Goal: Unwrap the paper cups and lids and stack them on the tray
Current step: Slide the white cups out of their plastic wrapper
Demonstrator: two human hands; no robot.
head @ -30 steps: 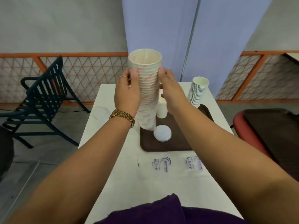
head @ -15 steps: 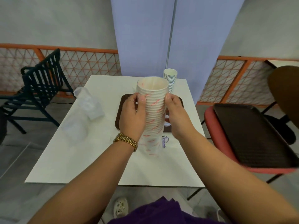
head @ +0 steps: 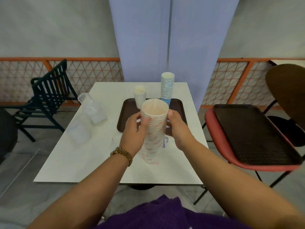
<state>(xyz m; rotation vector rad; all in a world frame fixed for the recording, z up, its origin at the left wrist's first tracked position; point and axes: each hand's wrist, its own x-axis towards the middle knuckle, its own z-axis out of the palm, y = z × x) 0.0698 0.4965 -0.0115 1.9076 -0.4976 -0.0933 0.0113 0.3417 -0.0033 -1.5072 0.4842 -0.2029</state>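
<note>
A tall stack of white paper cups with red print (head: 154, 129) stands upright over the white table's front half. My left hand (head: 135, 128) grips its upper part from the left, and my right hand (head: 177, 126) grips it from the right. Behind it lies a dark brown tray (head: 177, 106). On the tray stand a short stack of plain white cups (head: 140, 97) and a tall stack of blue-striped cups (head: 167, 87). A flat printed plastic wrapper (head: 165, 142) lies on the table under the held stack.
A clear crumpled plastic sleeve (head: 90, 111) lies on the white table (head: 69, 159) at the left. A dark slatted chair (head: 47, 98) stands left. On the right a red chair (head: 219, 146) carries a second brown tray (head: 250, 131).
The view has pulled back and tilted down, showing the whole table. The held cup stack has come lower and nearer the table's front, with both hands still on it.
</note>
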